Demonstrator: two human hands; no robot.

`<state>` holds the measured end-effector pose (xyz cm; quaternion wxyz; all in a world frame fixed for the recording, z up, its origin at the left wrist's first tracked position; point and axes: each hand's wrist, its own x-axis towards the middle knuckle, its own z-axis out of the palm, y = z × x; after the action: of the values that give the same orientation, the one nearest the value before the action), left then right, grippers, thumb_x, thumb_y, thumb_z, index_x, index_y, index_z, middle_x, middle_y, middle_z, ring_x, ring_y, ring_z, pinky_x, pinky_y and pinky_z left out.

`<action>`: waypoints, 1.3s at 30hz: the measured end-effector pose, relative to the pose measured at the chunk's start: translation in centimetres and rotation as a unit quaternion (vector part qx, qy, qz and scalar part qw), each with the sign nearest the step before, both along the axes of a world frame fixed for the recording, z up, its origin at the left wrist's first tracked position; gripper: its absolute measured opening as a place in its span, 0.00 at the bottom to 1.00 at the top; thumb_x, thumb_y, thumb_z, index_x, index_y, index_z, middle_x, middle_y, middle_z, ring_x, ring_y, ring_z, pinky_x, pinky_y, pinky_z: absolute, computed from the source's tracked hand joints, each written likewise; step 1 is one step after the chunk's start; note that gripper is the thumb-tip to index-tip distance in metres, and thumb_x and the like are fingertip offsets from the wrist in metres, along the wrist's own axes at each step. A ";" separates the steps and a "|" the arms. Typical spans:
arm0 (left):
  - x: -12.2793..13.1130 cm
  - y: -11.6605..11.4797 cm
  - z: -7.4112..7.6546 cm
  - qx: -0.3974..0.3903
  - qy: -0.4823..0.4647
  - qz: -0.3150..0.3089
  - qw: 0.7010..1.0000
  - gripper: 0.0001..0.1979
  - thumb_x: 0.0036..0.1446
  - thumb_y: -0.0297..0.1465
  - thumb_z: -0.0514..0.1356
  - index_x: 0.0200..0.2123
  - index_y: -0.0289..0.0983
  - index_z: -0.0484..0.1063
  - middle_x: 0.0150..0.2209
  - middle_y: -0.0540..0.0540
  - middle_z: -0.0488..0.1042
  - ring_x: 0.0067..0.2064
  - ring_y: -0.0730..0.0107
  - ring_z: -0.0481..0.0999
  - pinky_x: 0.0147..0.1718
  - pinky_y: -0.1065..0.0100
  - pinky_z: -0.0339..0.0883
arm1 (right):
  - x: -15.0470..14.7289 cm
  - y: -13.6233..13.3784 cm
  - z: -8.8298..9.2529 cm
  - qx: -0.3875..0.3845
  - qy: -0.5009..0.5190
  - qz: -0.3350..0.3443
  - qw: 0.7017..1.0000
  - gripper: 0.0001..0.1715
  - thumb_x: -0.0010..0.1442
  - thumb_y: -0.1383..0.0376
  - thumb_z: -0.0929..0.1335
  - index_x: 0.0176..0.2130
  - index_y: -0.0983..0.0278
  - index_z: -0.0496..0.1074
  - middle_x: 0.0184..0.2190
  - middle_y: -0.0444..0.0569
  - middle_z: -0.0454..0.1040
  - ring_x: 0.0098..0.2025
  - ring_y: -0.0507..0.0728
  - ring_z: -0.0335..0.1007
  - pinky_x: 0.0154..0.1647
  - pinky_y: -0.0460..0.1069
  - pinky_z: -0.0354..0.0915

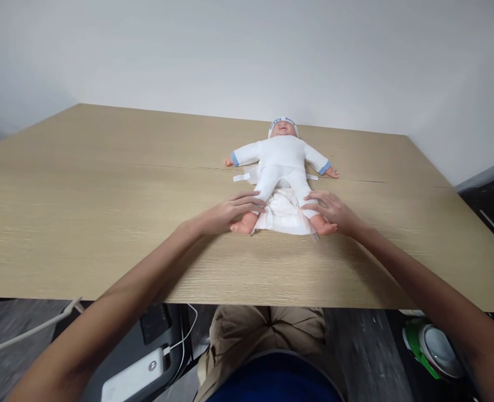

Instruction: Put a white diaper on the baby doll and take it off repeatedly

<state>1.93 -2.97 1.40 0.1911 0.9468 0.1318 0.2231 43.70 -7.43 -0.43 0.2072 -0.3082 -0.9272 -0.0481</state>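
A baby doll (283,152) in a white suit with blue cuffs and a printed white cap lies face up, arms spread. Under its hips and between its legs lies an opened white diaper (283,215); its side tabs stick out on both sides at the waist. My left hand (238,211) rests on the doll's lower leg at the left, fingers extended. On the other lower leg is my right hand (330,211), its fingers also stretched out. Neither hand is closed around a leg.
The wooden table (104,223) meets a pale wall behind the doll. Below its front edge are a white power bank (133,377) with a cable at the left and a green and white round container (433,349) at the right. A dark object stands at the far right.
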 end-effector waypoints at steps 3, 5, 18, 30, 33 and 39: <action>-0.1 0.2 0.1 -0.003 0.017 -0.010 1.000 0.27 0.71 0.24 0.62 0.70 0.45 0.73 0.70 0.39 0.77 0.77 0.48 0.68 0.72 0.39 0.71 | 0.3 0.2 0.3 0.004 -0.015 0.003 1.000 0.30 0.69 0.75 0.63 0.64 0.58 0.77 0.66 0.58 0.76 0.71 0.68 0.71 0.68 0.66 0.72; -0.2 0.4 0.1 -0.015 0.027 -0.010 0.999 0.27 0.72 0.23 0.60 0.70 0.45 0.73 0.70 0.39 0.77 0.78 0.49 0.66 0.72 0.39 0.71 | 0.5 0.3 0.9 -0.003 -0.023 0.002 1.000 0.31 0.69 0.76 0.63 0.63 0.56 0.77 0.66 0.56 0.77 0.70 0.67 0.72 0.68 0.66 0.72; 1.9 -2.6 1.5 -0.084 0.050 0.114 0.989 0.31 0.66 0.51 0.71 0.65 0.43 0.72 0.66 0.37 0.77 0.76 0.36 0.64 0.71 0.39 0.67 | 1.2 0.9 2.9 -0.089 -0.046 0.013 0.995 0.31 0.71 0.77 0.64 0.62 0.52 0.80 0.69 0.48 0.78 0.70 0.63 0.74 0.72 0.66 0.72; 3.7 -3.3 0.6 -0.051 0.010 0.188 0.981 0.09 0.71 0.29 0.60 0.52 0.42 0.75 0.55 0.41 0.81 0.60 0.47 0.72 0.60 0.45 0.72 | -5.9 -6.7 2.8 -0.044 -0.008 -0.145 0.988 0.40 0.74 0.52 0.71 0.77 0.59 0.63 0.72 0.63 0.73 0.71 0.76 0.70 0.65 0.70 0.70; 3.8 -2.6 1.0 -0.086 -0.017 0.222 0.971 0.08 0.72 0.34 0.60 0.50 0.42 0.78 0.47 0.42 0.83 0.54 0.49 0.74 0.55 0.50 0.72 | -6.5 -5.9 1.9 -0.031 0.007 -0.197 0.980 0.25 0.73 0.67 0.68 0.67 0.58 0.74 0.62 0.61 0.81 0.61 0.73 0.76 0.57 0.66 0.71; 5.3 1.3 2.5 -0.192 -0.127 0.273 0.934 0.21 0.73 0.51 0.59 0.44 0.39 0.78 0.44 0.45 0.83 0.46 0.58 0.78 0.49 0.61 0.71 | -6.2 -0.2 3.4 -0.067 0.141 -0.241 0.958 0.20 0.81 0.58 0.59 0.47 0.59 0.77 0.38 0.55 0.80 0.40 0.66 0.76 0.43 0.57 0.70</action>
<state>7.28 -1.70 3.86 0.3162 0.7830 0.4004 0.3557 37.53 -7.63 2.93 0.2972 -0.5392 -0.7879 0.0098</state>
